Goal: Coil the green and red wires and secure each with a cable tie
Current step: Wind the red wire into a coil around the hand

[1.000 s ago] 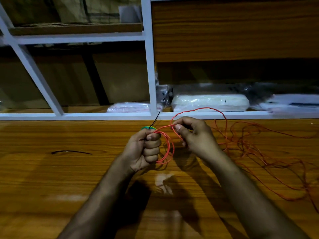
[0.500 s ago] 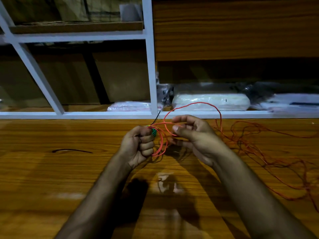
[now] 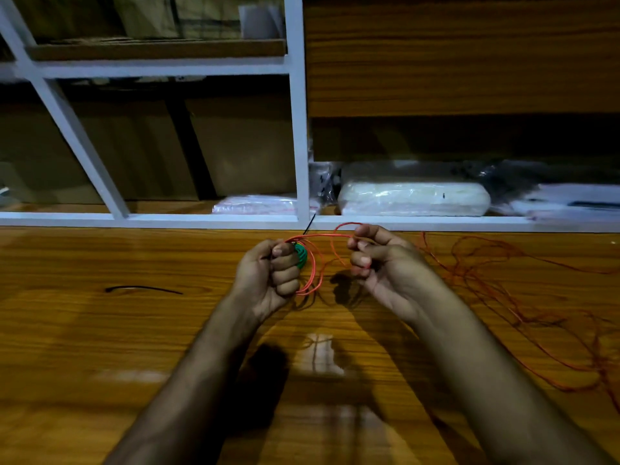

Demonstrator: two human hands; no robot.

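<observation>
Nearest the camera, two bare forearms reaching out over the wooden table (image 3: 100,330), the landmark for all that follows

Above the middle of the table, left hand (image 3: 268,273) closed in a fist, fingers curled tight round a small green wire coil (image 3: 301,255) that peeks out beside the thumb, with several loops of red wire (image 3: 312,273) gripped in the same fist and hanging just to its right. Black cable tie (image 3: 309,224) poking up from the top of that fist toward the table's far edge

Just right of that, right hand (image 3: 379,263) held apart from the left, thumb and forefinger pinching the red wire, other fingers curled in. One red strand stretched level between the two hands, another arching over the right knuckles

On the table's right side, loose red wire tangle (image 3: 503,280) sprawling to the edge of view

On the table's left side, well apart from the hands, second black cable tie (image 3: 142,289) lying flat

Past the table's far edge, white shelf frame (image 3: 302,129) with plastic-wrapped white bundle (image 3: 412,198) on the right, clear bags beside it, brown cardboard behind the left bays
</observation>
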